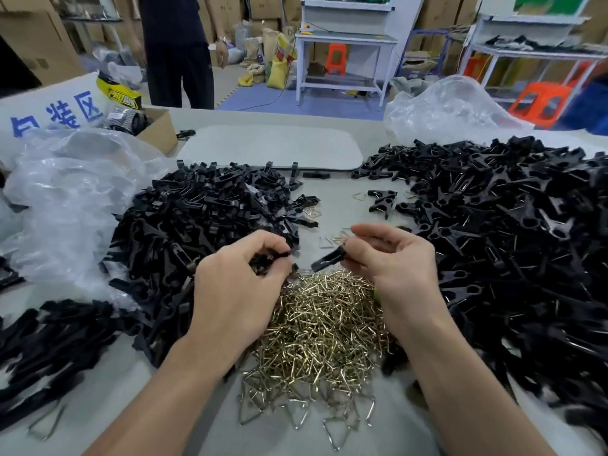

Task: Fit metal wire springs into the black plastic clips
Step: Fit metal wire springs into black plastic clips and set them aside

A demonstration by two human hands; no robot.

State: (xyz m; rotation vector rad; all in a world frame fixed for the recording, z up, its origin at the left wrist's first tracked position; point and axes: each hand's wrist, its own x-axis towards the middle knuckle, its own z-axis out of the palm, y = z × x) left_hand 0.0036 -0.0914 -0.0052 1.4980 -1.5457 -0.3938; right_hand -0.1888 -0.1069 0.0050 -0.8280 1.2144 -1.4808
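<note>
A heap of brass-coloured wire springs [324, 327] lies on the table just in front of me. My left hand [237, 284] hovers over its left edge with fingers curled round several black clip pieces [266, 261]. My right hand [394, 261] pinches one black plastic clip half [329, 258], which points left toward my left hand. A large pile of loose black clip halves [204, 225] sits on the left. A bigger pile of clips with wire showing [513, 232] fills the right side.
Crumpled clear plastic bags lie at the far left [69, 199] and back right [450, 110]. A grey board [273, 146] and a cardboard box [158, 130] sit behind the piles. A person [177, 51] stands beyond the table. Loose springs [335, 238] dot the gap between piles.
</note>
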